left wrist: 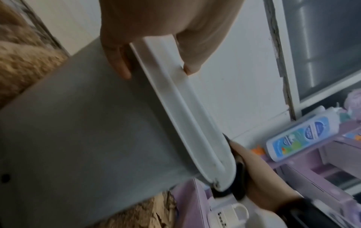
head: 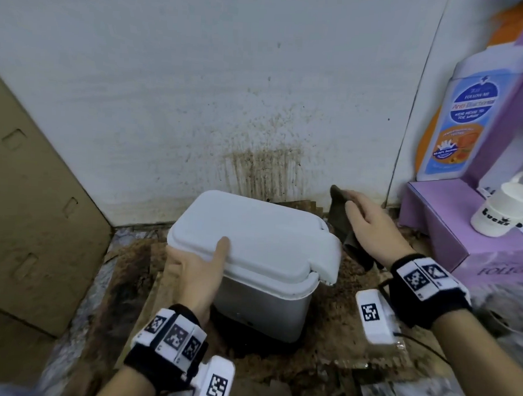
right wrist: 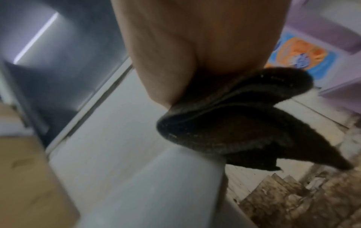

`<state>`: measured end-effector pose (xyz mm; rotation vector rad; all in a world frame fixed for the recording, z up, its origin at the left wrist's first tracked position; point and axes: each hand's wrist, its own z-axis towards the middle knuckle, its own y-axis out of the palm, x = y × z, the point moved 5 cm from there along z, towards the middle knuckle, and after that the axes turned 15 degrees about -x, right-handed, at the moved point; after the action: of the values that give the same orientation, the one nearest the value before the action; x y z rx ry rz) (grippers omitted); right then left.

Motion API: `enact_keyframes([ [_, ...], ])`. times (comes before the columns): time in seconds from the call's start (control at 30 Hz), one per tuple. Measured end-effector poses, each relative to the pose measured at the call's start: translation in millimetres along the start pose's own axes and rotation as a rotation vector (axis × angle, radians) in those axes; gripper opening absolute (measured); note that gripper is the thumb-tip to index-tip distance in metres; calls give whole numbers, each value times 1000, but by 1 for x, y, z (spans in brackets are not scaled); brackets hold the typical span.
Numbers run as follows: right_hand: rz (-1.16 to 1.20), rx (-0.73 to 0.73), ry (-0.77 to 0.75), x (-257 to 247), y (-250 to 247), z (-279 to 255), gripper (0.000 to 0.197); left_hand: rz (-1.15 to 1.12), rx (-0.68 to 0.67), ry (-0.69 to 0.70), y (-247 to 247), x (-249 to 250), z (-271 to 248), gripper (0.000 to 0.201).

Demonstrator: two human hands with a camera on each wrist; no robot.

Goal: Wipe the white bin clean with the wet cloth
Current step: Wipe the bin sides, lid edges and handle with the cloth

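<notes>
White bin [head: 260, 252] on dirty cardboard [head: 352, 351] by wall. L hand [head: 196, 270] grips lid edge, thumb on top, prob. to steady it. R hand [head: 371, 224] holds dark wet cloth [head: 341, 220] beside lid, prob. ready to wipe.

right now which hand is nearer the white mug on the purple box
Right. The right hand, holding the dark cloth beside the bin's far right corner, lies just left of the mug. The left hand grips the bin lid at its near left edge, farther away.
</notes>
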<state>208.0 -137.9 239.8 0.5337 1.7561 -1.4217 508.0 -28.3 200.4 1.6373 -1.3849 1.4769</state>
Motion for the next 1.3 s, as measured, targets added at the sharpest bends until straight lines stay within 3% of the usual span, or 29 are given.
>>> enact_keyframes([
  [0.1, -163, -130, -36, -9, 8, 18, 41, -36, -54, 48, 13, -1, -13, 112],
  [0.17, -230, -232, -71, -18, 17, 26, 42, -33, -60, 65, 14, 1, -17, 110],
  [0.33, -271, -514, -38, -26, 31, 33, 53, -137, -36, 90, 14, -9, -15, 103],
  [0.47, -233, -594, -45, -24, 34, 35, 66, -305, -149, 40, 24, -24, -8, 116],
  [0.6, -199, -575, -64, -22, 36, 38, 75, -355, -135, 85, 32, -19, -10, 111],
  [0.87, -100, -514, -54, -25, 41, 22, 72, -360, -149, 216, 27, -14, -13, 100],
  [1.03, 44, -363, -1, -32, 48, -6, 68, -311, -251, 236, 15, 1, -2, 82],
  [1.3, 136, -95, 131, -31, 76, -46, 83, -133, -449, 209, 5, 20, 17, 64],
])
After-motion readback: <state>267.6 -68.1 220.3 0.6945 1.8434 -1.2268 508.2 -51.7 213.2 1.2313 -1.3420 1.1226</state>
